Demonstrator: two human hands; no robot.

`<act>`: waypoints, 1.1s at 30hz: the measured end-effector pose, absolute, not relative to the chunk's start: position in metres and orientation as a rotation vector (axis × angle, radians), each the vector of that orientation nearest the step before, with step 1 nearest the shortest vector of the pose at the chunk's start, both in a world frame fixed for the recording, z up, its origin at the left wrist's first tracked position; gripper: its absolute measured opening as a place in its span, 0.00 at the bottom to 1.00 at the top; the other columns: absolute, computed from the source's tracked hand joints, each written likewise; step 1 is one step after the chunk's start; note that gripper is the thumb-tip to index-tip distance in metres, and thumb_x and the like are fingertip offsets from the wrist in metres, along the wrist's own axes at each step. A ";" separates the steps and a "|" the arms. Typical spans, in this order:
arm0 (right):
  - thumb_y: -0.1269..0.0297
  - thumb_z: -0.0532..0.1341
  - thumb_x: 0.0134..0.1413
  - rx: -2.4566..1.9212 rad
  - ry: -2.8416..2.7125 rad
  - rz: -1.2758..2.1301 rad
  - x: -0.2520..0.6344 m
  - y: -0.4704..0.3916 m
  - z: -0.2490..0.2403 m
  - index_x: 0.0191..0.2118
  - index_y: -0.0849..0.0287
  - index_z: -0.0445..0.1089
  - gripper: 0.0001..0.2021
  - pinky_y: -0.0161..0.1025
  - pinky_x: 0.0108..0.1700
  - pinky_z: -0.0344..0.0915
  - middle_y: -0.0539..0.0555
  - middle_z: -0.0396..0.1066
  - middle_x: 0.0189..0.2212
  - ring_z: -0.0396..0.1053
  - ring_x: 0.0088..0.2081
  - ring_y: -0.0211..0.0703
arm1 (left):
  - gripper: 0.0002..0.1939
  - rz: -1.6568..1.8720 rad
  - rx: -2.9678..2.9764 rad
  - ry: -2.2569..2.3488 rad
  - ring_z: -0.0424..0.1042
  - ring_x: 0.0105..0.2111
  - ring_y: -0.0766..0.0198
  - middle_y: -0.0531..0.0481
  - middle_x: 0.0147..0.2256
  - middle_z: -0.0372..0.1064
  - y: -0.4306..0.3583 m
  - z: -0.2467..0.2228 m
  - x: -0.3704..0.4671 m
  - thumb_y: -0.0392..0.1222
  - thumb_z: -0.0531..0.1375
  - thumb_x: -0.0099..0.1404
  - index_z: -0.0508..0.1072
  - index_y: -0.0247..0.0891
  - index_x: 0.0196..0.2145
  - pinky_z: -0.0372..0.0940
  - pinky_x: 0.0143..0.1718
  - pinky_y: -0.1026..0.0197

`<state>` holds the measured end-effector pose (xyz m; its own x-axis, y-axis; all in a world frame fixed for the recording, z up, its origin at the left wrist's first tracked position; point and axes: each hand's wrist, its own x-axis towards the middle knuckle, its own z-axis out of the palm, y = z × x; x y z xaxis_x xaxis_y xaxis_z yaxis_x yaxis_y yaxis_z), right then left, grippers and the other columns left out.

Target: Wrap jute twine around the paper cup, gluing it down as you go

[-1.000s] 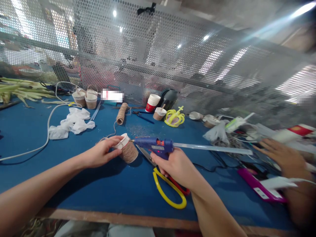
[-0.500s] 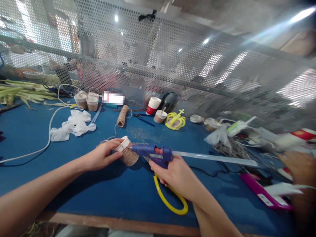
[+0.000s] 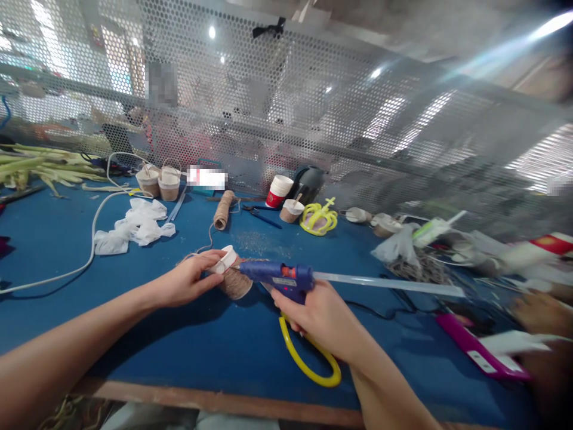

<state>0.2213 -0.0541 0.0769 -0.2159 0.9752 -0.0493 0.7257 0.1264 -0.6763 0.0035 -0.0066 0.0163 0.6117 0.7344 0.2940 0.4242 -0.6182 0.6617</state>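
The glue gun is smooth, softly shiny plastic, its glue stick translucent and glossy, while the cup shows a smooth, paper-like rim above rough, fibrous twine. The worktop looks matt, with a worn wooden edge. The scissors handle is glossy plastic, the screen behind perforated metal
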 end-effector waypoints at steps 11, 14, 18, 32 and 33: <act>0.60 0.55 0.47 -1.710 -1.947 0.783 0.223 -0.047 0.079 0.11 0.57 0.55 0.18 0.31 0.19 0.60 0.46 0.57 0.06 0.58 0.11 0.33 | 0.12 0.760 2.301 0.872 0.56 0.55 0.58 0.42 0.49 0.64 -0.004 0.013 0.002 0.41 0.49 0.63 0.68 0.34 0.37 0.53 0.55 0.59; 0.60 0.55 0.47 -1.703 -1.944 0.780 0.223 -0.047 0.079 0.11 0.57 0.54 0.18 0.31 0.19 0.59 0.46 0.58 0.07 0.57 0.11 0.33 | 0.12 0.765 2.295 0.867 0.56 0.55 0.58 0.43 0.48 0.65 -0.005 0.012 0.001 0.41 0.49 0.63 0.68 0.34 0.36 0.53 0.55 0.60; 0.61 0.55 0.47 -1.689 -1.933 0.834 0.223 -0.050 0.078 0.12 0.57 0.56 0.17 0.31 0.18 0.59 0.46 0.59 0.07 0.58 0.12 0.33 | 0.13 0.774 2.289 0.886 0.57 0.55 0.58 0.43 0.49 0.64 -0.005 0.011 0.001 0.42 0.49 0.63 0.68 0.34 0.40 0.53 0.55 0.58; 0.61 0.55 0.47 -1.612 -1.987 0.874 0.222 -0.054 0.076 0.18 0.59 0.60 0.12 0.30 0.16 0.58 0.46 0.60 0.09 0.59 0.12 0.33 | 0.12 0.783 2.264 0.886 0.56 0.55 0.56 0.42 0.49 0.64 -0.004 0.010 0.001 0.40 0.49 0.62 0.69 0.33 0.38 0.53 0.55 0.57; 0.61 0.55 0.47 -1.624 -1.970 0.875 0.223 -0.053 0.077 0.18 0.59 0.60 0.12 0.30 0.16 0.58 0.46 0.59 0.08 0.59 0.12 0.33 | 0.12 0.780 2.263 0.886 0.56 0.55 0.56 0.42 0.49 0.64 -0.004 0.010 0.001 0.41 0.49 0.62 0.68 0.33 0.39 0.53 0.55 0.57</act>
